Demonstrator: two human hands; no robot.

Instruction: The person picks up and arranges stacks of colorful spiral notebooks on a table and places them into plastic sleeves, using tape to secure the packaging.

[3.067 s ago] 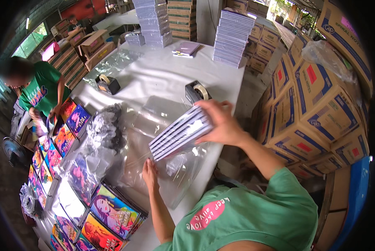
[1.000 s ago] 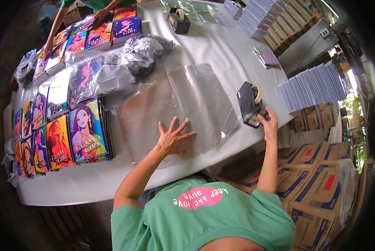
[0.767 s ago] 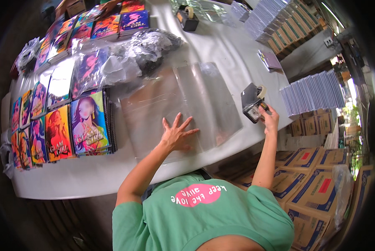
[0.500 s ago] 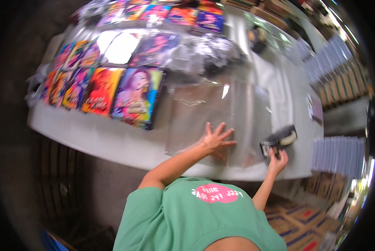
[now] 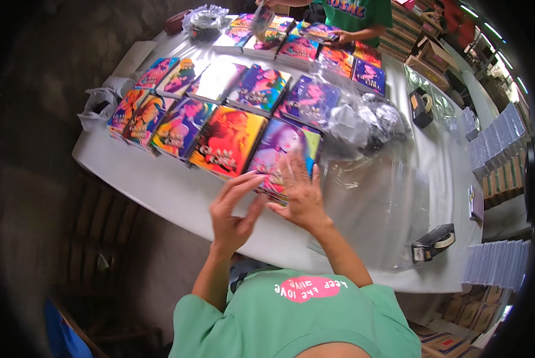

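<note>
Several stacks of spiral notebooks with bright portrait covers stand in rows on the white table. Flat on the purple-and-teal notebook [image 5: 285,141] at the near right end of the rows lies my right hand [image 5: 302,194], fingers stretched out and slightly blurred. My left hand [image 5: 234,212] is beside that stack's near left corner, thumb and fingers apart, fingertips close to the cover's edge. Whether they touch it I cannot tell. The orange-and-yellow notebook [image 5: 228,140] lies just left. Right of my hands, clear plastic sleeves [image 5: 369,206] are spread over the table.
A black tape dispenser [image 5: 433,243] stands near the right edge, another tape dispenser [image 5: 421,107] farther back. Crumpled clear plastic [image 5: 369,122] lies behind the sleeves. Across the table a co-worker [image 5: 357,21] in green handles notebooks. Pale stacked sheets [image 5: 497,264] rise beyond the right edge.
My left hand has left the plastic sleeves and my right hand has let go of the tape dispenser. Both are now at the purple-and-teal notebook. The view has swung, bringing the co-worker in.
</note>
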